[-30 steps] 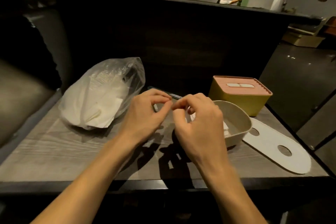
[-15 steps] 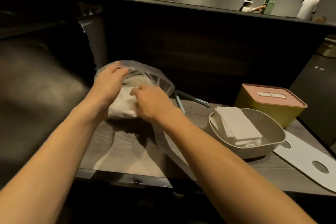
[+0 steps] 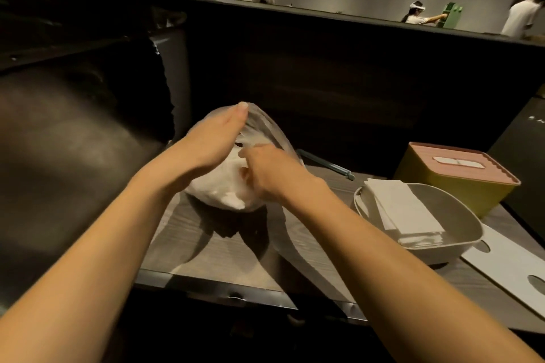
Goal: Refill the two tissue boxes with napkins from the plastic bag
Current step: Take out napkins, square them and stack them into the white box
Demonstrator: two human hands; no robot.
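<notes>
Both hands (image 3: 233,153) apparently grip the plastic bag (image 3: 265,130).

I see a thin, translucent plastic bag (image 3: 267,138), crinkled and faintly glossy. The tabletop (image 3: 224,250) is matt grey wood grain. Soft white paper napkins (image 3: 404,212) lie in a smooth matt plastic box (image 3: 460,233).
</notes>
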